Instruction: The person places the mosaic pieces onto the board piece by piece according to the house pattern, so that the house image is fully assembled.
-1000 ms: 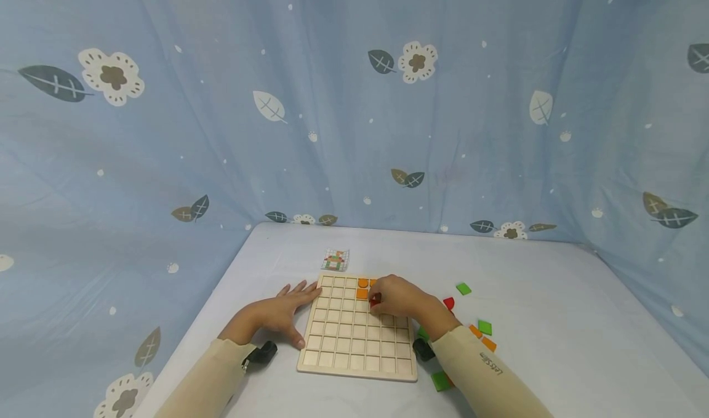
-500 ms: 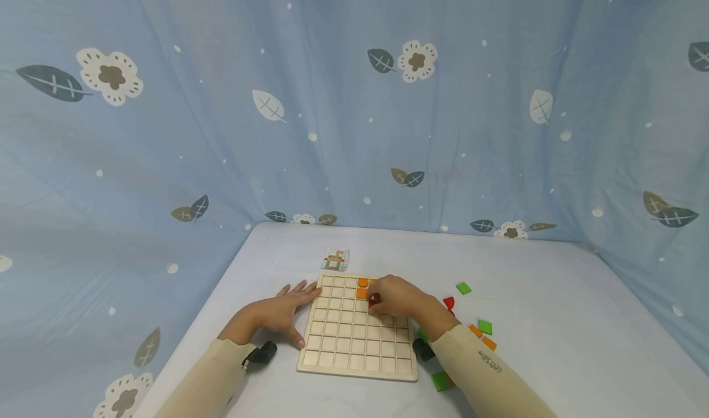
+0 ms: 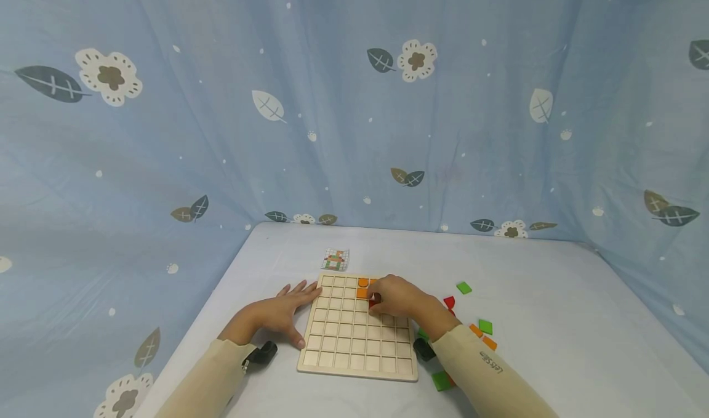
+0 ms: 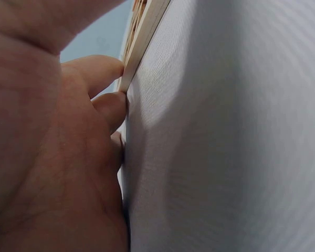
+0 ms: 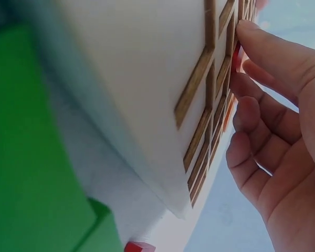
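Note:
A wooden grid board (image 3: 344,346) lies on the white table, with an orange round piece (image 3: 362,282) and an orange square (image 3: 362,293) in its far rows. My right hand (image 3: 396,296) pinches a red piece (image 3: 372,305) at a cell just nearer than the orange ones; in the right wrist view thumb and fingers of the hand (image 5: 283,115) hold the red piece (image 5: 236,56) against the grid. The left hand (image 3: 279,314) rests spread at the board's left edge. In the left wrist view its fingers (image 4: 106,73) touch the board's side (image 4: 144,39).
A small pattern card (image 3: 335,260) lies beyond the board. Right of the board are green squares (image 3: 485,327), a red piece (image 3: 449,302) and orange pieces (image 3: 489,343), with another green piece (image 3: 442,381) near the right sleeve. A blue patterned curtain (image 3: 343,128) hangs behind the table.
The right fingers and the red piece have shifted very slightly left since the earliest frame. The left hand and the board have stayed in place.

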`<state>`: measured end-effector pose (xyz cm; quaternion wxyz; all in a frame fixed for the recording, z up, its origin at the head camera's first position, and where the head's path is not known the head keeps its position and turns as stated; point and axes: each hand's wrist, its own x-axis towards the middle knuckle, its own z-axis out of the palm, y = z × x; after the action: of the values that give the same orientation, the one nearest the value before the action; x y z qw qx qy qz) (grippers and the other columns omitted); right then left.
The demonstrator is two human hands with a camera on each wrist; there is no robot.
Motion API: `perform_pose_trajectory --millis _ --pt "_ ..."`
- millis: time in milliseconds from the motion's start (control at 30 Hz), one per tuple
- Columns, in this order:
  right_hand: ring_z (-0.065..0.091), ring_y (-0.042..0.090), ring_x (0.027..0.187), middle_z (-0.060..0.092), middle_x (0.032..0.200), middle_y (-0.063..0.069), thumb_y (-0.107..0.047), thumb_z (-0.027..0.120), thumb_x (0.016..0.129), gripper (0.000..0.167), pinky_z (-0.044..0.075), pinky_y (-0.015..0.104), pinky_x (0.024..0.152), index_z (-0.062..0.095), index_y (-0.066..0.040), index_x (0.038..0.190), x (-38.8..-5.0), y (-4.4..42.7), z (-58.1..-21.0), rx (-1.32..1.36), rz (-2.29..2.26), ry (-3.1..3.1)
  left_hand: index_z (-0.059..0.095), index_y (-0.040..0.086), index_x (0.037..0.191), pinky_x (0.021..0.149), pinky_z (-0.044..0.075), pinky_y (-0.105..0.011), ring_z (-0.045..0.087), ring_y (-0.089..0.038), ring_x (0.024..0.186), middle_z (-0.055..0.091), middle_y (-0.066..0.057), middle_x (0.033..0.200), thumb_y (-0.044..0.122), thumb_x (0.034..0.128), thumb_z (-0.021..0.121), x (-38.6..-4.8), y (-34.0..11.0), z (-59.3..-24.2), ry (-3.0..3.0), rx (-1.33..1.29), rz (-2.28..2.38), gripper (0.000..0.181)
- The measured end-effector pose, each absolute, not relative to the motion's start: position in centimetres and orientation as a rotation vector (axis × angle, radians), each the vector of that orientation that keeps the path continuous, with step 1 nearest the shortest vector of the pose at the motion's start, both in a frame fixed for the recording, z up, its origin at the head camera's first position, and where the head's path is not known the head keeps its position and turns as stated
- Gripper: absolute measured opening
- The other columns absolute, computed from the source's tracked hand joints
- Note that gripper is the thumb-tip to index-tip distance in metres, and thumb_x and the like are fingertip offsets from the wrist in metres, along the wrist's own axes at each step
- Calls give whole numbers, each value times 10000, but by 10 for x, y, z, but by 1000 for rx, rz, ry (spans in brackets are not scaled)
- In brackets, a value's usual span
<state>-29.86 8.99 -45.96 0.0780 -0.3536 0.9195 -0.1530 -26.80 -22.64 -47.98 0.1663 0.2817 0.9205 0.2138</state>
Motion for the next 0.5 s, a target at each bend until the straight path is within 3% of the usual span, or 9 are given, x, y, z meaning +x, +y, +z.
perform_pose_trajectory --millis 200,500 --pt "551 37 777 634 856 -147 -268 791 819 191 510 273 762 733 -196 987 -296 94 -456 -1025 -503 2729 221 150 1563 1161 -19 -537 -4 -312 1475 96 -52 1623 514 543 881 -267 -226 -479 2621 794 606 1269" --pt "586 85 868 669 943 -120 -254 759 852 190 517 295 776 750 -189 1030 -296 113 -454 -1018 -497 2770 218 134 1562 1155 -20 -553 -2 -326 1472 99 -68 1621 507 550 884 -267 -226 -477 2622 810 595 1267"
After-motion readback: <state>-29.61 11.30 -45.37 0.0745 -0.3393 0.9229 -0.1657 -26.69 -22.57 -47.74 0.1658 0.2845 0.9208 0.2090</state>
